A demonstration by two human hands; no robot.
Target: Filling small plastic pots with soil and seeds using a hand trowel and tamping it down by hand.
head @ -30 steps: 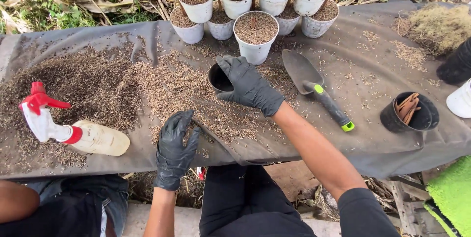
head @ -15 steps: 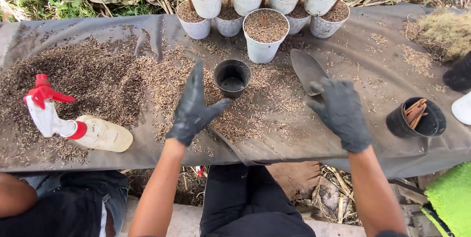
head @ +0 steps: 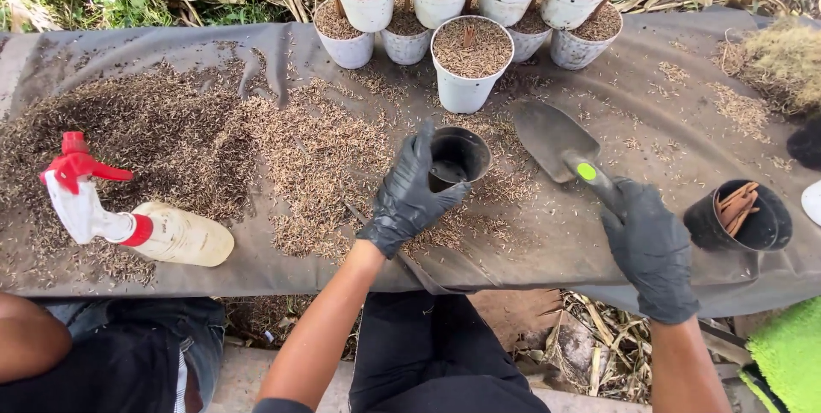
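My left hand (head: 410, 195), in a black glove, grips the near side of a small black pot (head: 459, 156) that stands upright on the dark cloth-covered table (head: 547, 242). My right hand (head: 652, 246), also gloved in black, is closed around the handle of a grey garden trowel (head: 554, 141), whose blade lies flat on the cloth to the right of the pot. A spread of brown husk-like potting mix (head: 256, 148) covers the cloth to the left of the pot.
White pots (head: 466, 67) filled with the mix stand clustered at the far edge. A spray bottle (head: 128, 221) with a red trigger lies at the left. A black pot holding brown sticks (head: 740, 216) stands at the right. Another person's arm (head: 30, 340) shows at lower left.
My left hand has moved right and taken hold of the black pot. My right hand has closed on the trowel's handle.
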